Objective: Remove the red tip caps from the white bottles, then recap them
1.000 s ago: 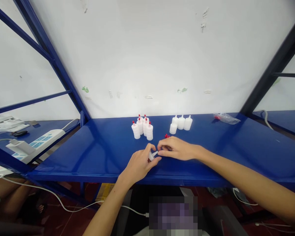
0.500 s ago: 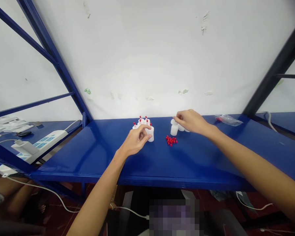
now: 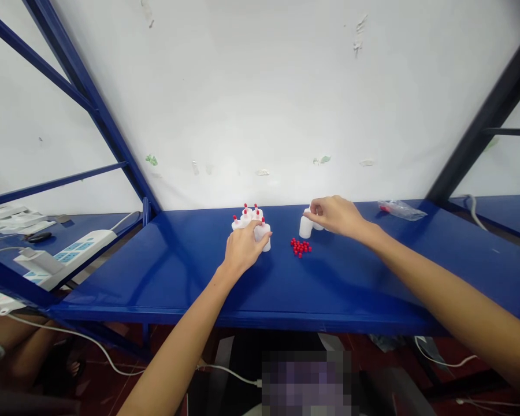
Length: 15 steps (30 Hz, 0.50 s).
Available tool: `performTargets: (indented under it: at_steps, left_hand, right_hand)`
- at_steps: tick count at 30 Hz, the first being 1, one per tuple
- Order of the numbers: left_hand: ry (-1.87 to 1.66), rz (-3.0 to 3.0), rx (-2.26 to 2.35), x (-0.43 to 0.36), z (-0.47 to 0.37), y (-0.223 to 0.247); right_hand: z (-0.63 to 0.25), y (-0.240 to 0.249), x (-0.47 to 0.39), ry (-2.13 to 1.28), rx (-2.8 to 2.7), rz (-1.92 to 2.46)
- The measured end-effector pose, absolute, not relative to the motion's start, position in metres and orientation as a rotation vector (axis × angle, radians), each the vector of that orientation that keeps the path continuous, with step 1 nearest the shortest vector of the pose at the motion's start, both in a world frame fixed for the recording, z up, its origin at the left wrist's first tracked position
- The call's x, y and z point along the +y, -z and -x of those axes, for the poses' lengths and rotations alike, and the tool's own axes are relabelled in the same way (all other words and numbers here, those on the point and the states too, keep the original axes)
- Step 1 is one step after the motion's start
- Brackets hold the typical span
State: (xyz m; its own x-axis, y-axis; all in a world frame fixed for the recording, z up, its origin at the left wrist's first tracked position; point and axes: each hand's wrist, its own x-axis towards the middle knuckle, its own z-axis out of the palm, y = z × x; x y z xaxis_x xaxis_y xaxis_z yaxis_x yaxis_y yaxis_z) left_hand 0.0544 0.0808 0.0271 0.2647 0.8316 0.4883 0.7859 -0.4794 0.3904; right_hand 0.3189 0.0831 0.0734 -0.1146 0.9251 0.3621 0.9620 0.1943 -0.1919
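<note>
Several white bottles with red tips (image 3: 245,215) stand grouped left of the middle of the blue table. My left hand (image 3: 245,245) has its thumb and fingers around the nearest white bottle (image 3: 265,236) of that group. To the right, my right hand (image 3: 335,214) is closed in a pinch at the top of the white bottles without red tips; what its fingertips hold is too small to make out. One plain white bottle (image 3: 305,227) stands just left of those fingers. A loose pile of small red caps (image 3: 300,248) lies between my hands, nearer the front.
A clear plastic bag (image 3: 402,210) with something red inside lies at the back right of the blue table (image 3: 260,294). On the left are a white power strip (image 3: 75,254) and cables. A person's legs (image 3: 19,341) show at the lower left.
My left hand has moved slightly right and closed round the front bottle. My right hand has come down a little at the plain bottles. The view has shifted slightly.
</note>
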Motion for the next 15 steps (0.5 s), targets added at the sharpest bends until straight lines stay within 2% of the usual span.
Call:
performTargets:
  at_steps: [6,11,15]
  left_hand:
    - [-1.22,-2.299,1.284,0.045,-0.044,-0.023]
    - [-1.08,-1.787,0.892,0.021,-0.047,-0.012]
    - [-1.06,-1.654,0.825,0.01,-0.055,-0.009]
  right_hand:
    - [-0.313,-0.05,0.041,0.052,-2.111,1.693]
    - [-0.313,-0.031,0.036,-0.243,-2.326,1.542]
    - [-0.313,-0.023,0.047,-0.252,-2.359,1.64]
